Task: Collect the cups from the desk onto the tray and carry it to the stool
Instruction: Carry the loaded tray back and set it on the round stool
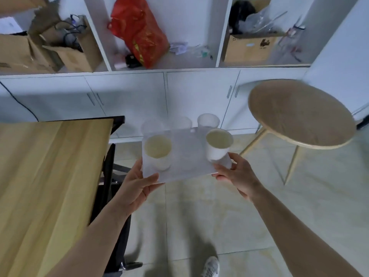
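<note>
Tray transport, head view: you held the white tray in mid-air, your left hand clamped on its near left corner and your right hand on its near right corner. Five cups stood on it, beyond your fingers. The stool stood beyond your right hand, the worktop beside your left.

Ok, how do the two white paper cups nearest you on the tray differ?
The left paper cup stands upright, while the right paper cup tips toward the right hand. The left one sits nearer the left hand, the right one at the tray corner by the right thumb. Both are white outside with a pale lining, and both ride on the tray.
</note>
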`<act>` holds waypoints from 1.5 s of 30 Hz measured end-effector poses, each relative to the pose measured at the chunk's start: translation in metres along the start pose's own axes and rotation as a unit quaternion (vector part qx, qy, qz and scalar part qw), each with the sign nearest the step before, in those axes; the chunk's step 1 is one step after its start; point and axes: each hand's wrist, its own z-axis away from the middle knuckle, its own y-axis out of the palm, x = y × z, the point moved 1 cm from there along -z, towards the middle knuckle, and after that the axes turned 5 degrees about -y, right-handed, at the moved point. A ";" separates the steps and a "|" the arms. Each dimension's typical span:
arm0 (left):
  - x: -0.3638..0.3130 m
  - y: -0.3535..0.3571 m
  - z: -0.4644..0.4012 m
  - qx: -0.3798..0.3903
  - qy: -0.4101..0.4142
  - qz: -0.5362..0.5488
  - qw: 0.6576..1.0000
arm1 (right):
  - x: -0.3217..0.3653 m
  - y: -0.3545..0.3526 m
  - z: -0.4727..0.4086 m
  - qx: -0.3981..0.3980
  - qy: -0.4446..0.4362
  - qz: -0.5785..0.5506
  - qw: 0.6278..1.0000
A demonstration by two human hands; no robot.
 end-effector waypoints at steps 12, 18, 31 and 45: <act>0.050 0.133 -0.088 0.037 -0.042 0.001 0.998 | -0.003 -0.155 -0.015 -0.068 0.004 -0.002 0.998; 0.057 0.175 -0.142 0.071 -0.069 -0.027 0.995 | -0.010 -0.207 -0.032 -0.115 0.016 -0.022 0.993; 0.048 0.266 -0.277 0.151 -0.114 -0.086 0.978 | -0.004 -0.305 -0.109 -0.201 0.001 -0.039 0.979; 0.054 0.357 -0.385 0.187 -0.141 -0.125 0.964 | -0.002 -0.403 -0.181 -0.231 -0.006 -0.070 0.970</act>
